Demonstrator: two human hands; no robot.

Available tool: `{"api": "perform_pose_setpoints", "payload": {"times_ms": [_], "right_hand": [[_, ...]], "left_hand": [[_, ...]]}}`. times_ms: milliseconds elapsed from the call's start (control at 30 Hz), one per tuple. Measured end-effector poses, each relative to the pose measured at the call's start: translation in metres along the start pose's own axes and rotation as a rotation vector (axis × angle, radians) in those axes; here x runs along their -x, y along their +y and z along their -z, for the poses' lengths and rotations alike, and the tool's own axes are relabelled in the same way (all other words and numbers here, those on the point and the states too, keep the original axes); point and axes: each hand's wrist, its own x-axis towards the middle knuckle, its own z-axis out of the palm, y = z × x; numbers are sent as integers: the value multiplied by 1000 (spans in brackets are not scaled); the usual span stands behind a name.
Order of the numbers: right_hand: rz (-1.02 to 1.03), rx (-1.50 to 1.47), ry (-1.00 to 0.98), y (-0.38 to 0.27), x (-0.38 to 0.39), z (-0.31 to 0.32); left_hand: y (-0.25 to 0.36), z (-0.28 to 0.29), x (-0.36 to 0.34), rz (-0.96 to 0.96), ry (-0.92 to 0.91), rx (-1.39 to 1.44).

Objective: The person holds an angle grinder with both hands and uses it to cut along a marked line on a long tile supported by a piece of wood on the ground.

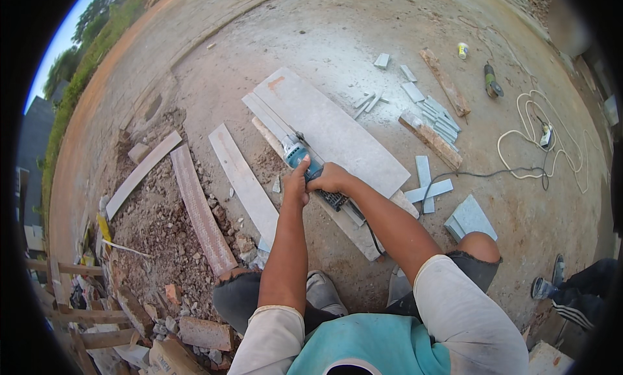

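Both hands are closed around a blue handheld tile cutter (296,157). My left hand (296,183) grips it from the left, and my right hand (332,178) wraps its rear body from the right. The cutter's metal base rests along the left side of a large light-grey tile (337,128). Ahead of the tool, a straight line runs along the tile near its left edge. The blade itself is hidden. Beneath the tile, a narrow board (360,235) sticks out toward me. A black cord trails from the back of the cutter.
Left of the tile lie long tile strips (240,174) beside rubble (162,206). To the right are tile offcuts (441,118), two rough beams (431,140), an angle grinder (492,83), a cup (463,50) and a coiled white cord (503,144). Another person's legs (574,294) show at far right.
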Motion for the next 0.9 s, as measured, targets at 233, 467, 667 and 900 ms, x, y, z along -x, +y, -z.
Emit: {"api": "perform_pose_setpoints", "payload": {"times_ms": [233,467,667,900], "right_hand": [[-5,0,-13,0,-2,0],[-23,25,-8,-1,-3,0],[-14,8,10,8,-3,-3],[-4,-14,-15,14,11,-2]], "left_hand": [[-1,2,-4,8,9,-5],[-4,4,-9,19,4,-1],[-6,-3,2,-9,8,-1],[-11,-4,20,-13,10,-9]]}}
